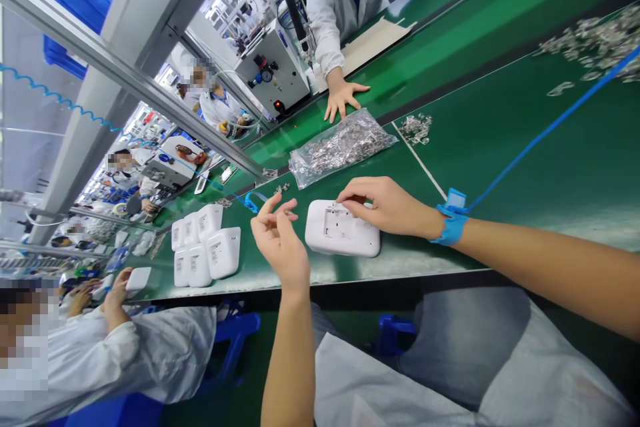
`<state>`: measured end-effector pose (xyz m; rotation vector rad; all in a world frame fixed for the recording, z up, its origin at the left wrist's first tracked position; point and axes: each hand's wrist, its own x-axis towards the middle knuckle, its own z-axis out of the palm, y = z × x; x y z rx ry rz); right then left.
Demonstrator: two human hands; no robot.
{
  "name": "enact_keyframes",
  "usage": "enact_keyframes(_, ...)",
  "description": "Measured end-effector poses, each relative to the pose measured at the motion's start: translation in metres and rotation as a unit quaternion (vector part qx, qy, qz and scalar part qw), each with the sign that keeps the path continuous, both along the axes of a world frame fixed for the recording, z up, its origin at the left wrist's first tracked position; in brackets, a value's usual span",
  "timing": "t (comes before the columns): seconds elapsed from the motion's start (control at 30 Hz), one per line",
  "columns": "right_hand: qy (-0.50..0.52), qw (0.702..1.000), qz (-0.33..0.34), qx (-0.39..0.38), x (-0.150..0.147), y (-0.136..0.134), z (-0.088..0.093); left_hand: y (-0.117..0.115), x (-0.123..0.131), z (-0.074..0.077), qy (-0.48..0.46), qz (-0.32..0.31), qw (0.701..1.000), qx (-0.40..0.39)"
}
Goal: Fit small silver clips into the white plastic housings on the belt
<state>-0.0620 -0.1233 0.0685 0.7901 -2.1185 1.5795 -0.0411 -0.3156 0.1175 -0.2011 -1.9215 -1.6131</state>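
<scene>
A white plastic housing (343, 245) lies on the green work surface, its recessed side up. Over its upper edge my right hand (377, 205) is closed in a pinch, fingertips at the top of the recess; whatever is between them is too small to make out. My left hand (281, 240) hovers just left of the housing with curled fingers, thumb against the fingers; something small may be pinched there, but I cannot tell. Just beyond the housing lies a clear bag (345, 147) full of small metal clips. A blue wrist strap (451, 223) circles my right wrist.
Several white housings (224, 255) stand grouped to the left. Loose metal clips (416, 128) lie beyond my right hand, with a bigger pile (600, 43) far right. A blue cord (545, 137) crosses the right side. Across the bench, a co-worker's hand (343, 97) rests near the bag.
</scene>
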Motion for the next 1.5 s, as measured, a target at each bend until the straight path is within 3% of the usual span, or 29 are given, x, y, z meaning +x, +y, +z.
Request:
enact_keyframes(0.13, -0.090, 0.995, 0.042, -0.021, -0.001, 0.002, 0.000, -0.021, -0.010, -0.008, -0.017, 0.022, 0.999, -0.039)
enact_keyframes(0.23, -0.078, 0.994, 0.071, -0.029, 0.000, 0.001, -0.003, -0.018, 0.001, -0.016, -0.042, 0.039, 0.981, -0.186)
enact_keyframes(0.37, -0.062, 0.991, 0.103, -0.052, 0.004, 0.001, -0.005, 0.002, 0.017, -0.021, -0.050, -0.063, 0.926, -0.368)
enact_keyframes(0.43, -0.093, 0.988, 0.092, -0.081, 0.006, 0.002, -0.006, 0.011, 0.022, -0.021, -0.041, -0.115, 0.899, -0.420)
enact_keyframes(0.53, -0.167, 0.975, 0.062, -0.132, 0.008, 0.003, -0.007, 0.022, 0.026, -0.021, -0.050, -0.123, 0.913, -0.386)
enact_keyframes(0.63, -0.200, 0.964, 0.082, -0.153, 0.006, 0.003, -0.007, 0.031, 0.027, -0.024, -0.078, -0.096, 0.944, -0.306)
enact_keyframes(0.7, -0.192, 0.965, 0.093, -0.153, 0.004, 0.002, -0.006, 0.034, 0.027, -0.027, -0.089, -0.074, 0.944, -0.309)
enact_keyframes(0.8, -0.202, 0.970, 0.059, -0.120, 0.001, 0.000, -0.005, 0.032, 0.030, -0.033, -0.064, -0.003, 0.905, -0.422)
enact_keyframes(0.93, -0.225, 0.974, 0.001, -0.020, -0.002, 0.001, -0.010, 0.027, 0.051, -0.041, -0.003, 0.092, 0.797, -0.597)
enact_keyframes(1.07, -0.169, 0.982, -0.036, 0.071, -0.009, 0.005, -0.021, 0.028, 0.076, -0.050, -0.040, 0.135, 0.738, -0.660)
enact_keyframes(1.23, -0.117, 0.984, -0.048, 0.126, -0.012, 0.006, -0.025, 0.039, 0.084, -0.055, -0.091, 0.138, 0.720, -0.674)
enact_keyframes(1.5, -0.108, 0.983, -0.042, 0.141, -0.007, -0.006, -0.019, 0.053, 0.084, -0.049, -0.187, 0.095, 0.734, -0.646)
